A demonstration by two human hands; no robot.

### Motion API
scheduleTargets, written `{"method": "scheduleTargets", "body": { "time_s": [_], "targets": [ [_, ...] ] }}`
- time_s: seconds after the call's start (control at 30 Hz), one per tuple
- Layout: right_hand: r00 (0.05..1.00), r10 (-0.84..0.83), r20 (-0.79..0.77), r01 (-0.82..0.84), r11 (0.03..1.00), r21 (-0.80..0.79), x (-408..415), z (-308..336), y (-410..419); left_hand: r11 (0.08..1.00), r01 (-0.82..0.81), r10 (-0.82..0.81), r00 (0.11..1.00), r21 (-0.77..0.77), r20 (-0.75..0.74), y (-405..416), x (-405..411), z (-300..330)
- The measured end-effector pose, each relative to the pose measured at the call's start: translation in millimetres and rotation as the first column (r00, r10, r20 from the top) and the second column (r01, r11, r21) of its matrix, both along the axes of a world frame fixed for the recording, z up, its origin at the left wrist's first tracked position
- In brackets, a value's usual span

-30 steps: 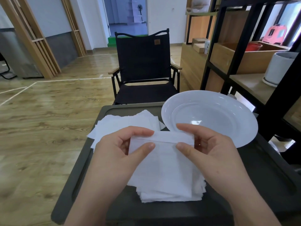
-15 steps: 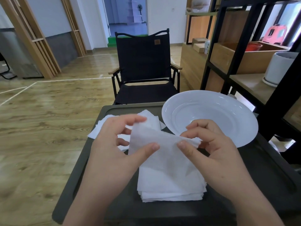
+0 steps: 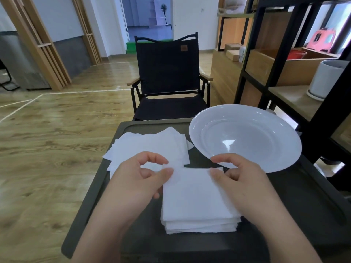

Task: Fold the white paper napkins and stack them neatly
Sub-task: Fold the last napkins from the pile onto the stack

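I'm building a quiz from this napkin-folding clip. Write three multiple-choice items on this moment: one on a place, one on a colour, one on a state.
1. Where does the white plate sit on the tray?
A. far right corner
B. near left corner
C. under the folded stack

2. What colour is the chair beyond the tray?
A. red
B. black
C. white

3. How is the top napkin of the folded stack held?
A. untouched, with both hands away from it
B. crumpled in one fist
C. pinched at its far corners by the left hand and right hand

Answers: 1 A, the plate lies at the tray's far right, beside the loose napkins. 2 B, its seat and back are black fabric. 3 C, a thumb and finger of each hand close on a far corner.
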State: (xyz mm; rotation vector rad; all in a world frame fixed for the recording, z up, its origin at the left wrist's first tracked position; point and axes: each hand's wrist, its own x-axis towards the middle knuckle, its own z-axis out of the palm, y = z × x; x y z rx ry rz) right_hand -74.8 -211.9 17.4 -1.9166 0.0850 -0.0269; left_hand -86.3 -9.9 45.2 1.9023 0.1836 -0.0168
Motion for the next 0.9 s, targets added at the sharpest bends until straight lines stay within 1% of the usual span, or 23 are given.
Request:
{"method": "scheduleTargets", "body": {
  "time_s": [0.07, 0.1, 0.17, 0.23, 0.27, 0.3, 0.4, 0.43, 0.5, 0.53, 0.6, 0.73, 0.83, 0.9],
  "targets": [
    [0.999, -0.014, 0.035, 0.019, 0.989, -0.148, 2, -3, 1, 0.988, 0.034, -0.023, 0.997, 0.152, -0.072, 5, 1, -4],
    [0.998, -0.025, 0.057, 0.035, 0.983, -0.18, 3, -3, 1, 0.976, 0.013, 0.004, 0.997, 0.218, -0.078, 9, 1, -6],
    [0.99, -0.076, 0.121, 0.097, 0.981, -0.171, 3, 0, -5, 0.935, -0.106, 0.119, 0.993, 0.338, -0.017, 19, 5, -11],
    [0.972, -0.143, 0.186, 0.168, 0.977, -0.128, 3, 5, -12, 0.846, -0.234, 0.217, 0.972, 0.479, 0.092, 28, 11, -20],
    [0.964, -0.166, 0.21, 0.192, 0.976, -0.107, 3, 6, -15, 0.801, -0.255, 0.222, 0.967, 0.542, 0.127, 31, 14, -28],
    [0.957, -0.18, 0.228, 0.204, 0.975, -0.086, 3, 8, -17, 0.776, -0.247, 0.199, 0.969, 0.581, 0.146, 33, 18, -36],
    [0.951, -0.178, 0.252, 0.199, 0.978, -0.062, 1, 9, -15, 0.754, -0.165, 0.071, 0.983, 0.636, 0.171, 29, 28, -57],
    [0.952, -0.167, 0.258, 0.189, 0.98, -0.062, 1, 9, -13, 0.734, -0.156, 0.052, 0.983, 0.661, 0.175, 28, 30, -60],
    [0.952, -0.149, 0.266, 0.167, 0.985, -0.049, 1, 8, -9, 0.687, -0.178, 0.054, 0.979, 0.704, 0.195, 27, 34, -62],
    [0.953, -0.144, 0.265, 0.159, 0.987, -0.038, 1, 8, -8, 0.681, -0.198, 0.066, 0.975, 0.705, 0.21, 28, 35, -62],
    [0.956, -0.136, 0.261, 0.145, 0.989, -0.016, 1, 8, -6, 0.707, -0.224, 0.087, 0.969, 0.67, 0.232, 29, 35, -64],
    [0.959, -0.13, 0.253, 0.138, 0.99, -0.013, 2, 6, -6, 0.746, -0.22, 0.092, 0.969, 0.628, 0.23, 30, 35, -64],
    [0.958, -0.132, 0.253, 0.142, 0.99, -0.019, 2, 6, -8, 0.755, -0.238, 0.097, 0.962, 0.61, 0.256, 30, 35, -60],
    [0.959, -0.132, 0.251, 0.14, 0.99, -0.013, 2, 6, -8, 0.744, -0.227, 0.055, 0.958, 0.628, 0.282, 29, 35, -59]
  ]
}}
